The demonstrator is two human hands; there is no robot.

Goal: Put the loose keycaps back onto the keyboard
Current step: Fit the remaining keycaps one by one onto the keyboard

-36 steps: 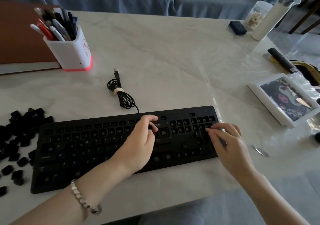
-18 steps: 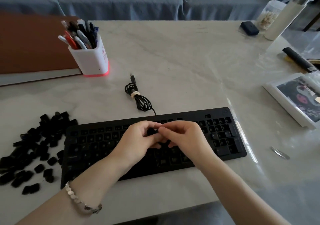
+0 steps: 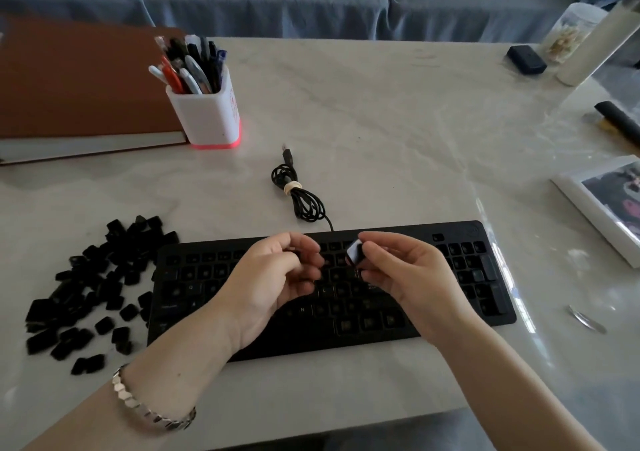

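Head camera view, looking down at a pale marble-look tabletop (image 3: 381,111) where a black keyboard (image 3: 450,231) lies in front of a person, its bundled cable (image 3: 300,197) coiled just behind it. The right hand (image 3: 412,284) is raised above the middle of the keyboard and pinches one keycap (image 3: 355,254) between thumb and fingertips, its glossy face catching the light. The left hand (image 3: 270,287), with a silver bracelet (image 3: 145,405) on its wrist, hovers beside it with fingers curled inward. Something dark sits at those fingertips, but I cannot tell whether it is a second cap or just the keyboard behind. A heap of loose keycaps (image 3: 97,287) lies on the tabletop just left of the keyboard, touching its corner. Each cap looks like a small, light, rigid plastic shell, smooth enough to slip, so it is probably best held by two opposite side walls, leaving the hollow underside free to press straight down onto its post. Both hands cover the centre rows, so the empty position being aimed for is hidden. The legends are too dim and blurred to read, and it is hard to tell filled positions from bare ones. A white pen holder (image 3: 207,111) stands well behind, to the left.
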